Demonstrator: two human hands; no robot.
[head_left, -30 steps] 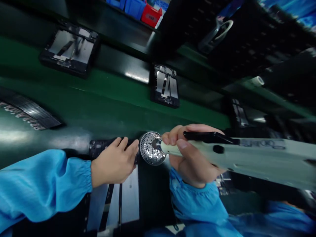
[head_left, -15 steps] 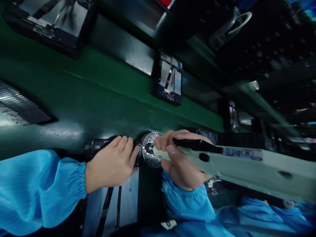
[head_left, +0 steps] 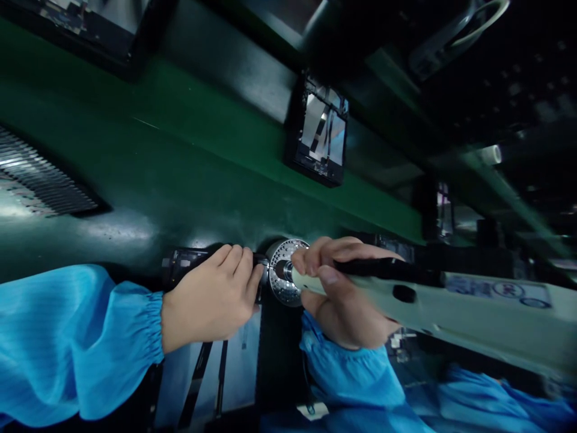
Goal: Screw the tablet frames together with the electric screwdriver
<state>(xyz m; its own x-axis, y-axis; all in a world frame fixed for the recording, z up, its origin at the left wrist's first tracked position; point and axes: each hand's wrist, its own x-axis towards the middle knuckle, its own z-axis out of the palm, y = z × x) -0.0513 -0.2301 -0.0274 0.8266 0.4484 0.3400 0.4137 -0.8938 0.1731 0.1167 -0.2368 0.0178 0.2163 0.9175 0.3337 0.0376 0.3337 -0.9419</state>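
My left hand (head_left: pixel 214 297) lies over the upper edge of an opened tablet-like device (head_left: pixel 241 373), its fingers together and curled over the dark frame. Below the hand show a pale panel and black ribbon strips. In my right hand (head_left: pixel 351 300) is a pale green electric screwdriver (head_left: pixel 478 319), held near its nose and lying almost level. Its bit points left, at the device's upper right corner by my left fingertips. Behind the nose sits a round metal dish with holes (head_left: pixel 282 291), partly covered by the right hand. Whether the bit touches a screw I cannot tell.
Another opened device (head_left: pixel 322 129) stands beyond the hands, and a larger one (head_left: pixel 108 36) at the top left. A ridged rack (head_left: pixel 49 174) lies on the green surface (head_left: pixel 189 192) at left. Blue cloth (head_left: pixel 500 397) shows at lower right. The upper right is dark and blurred.
The view has shifted a little, so most things appear further right. Both hands keep their grips, with the screwdriver still at the device's upper corner.
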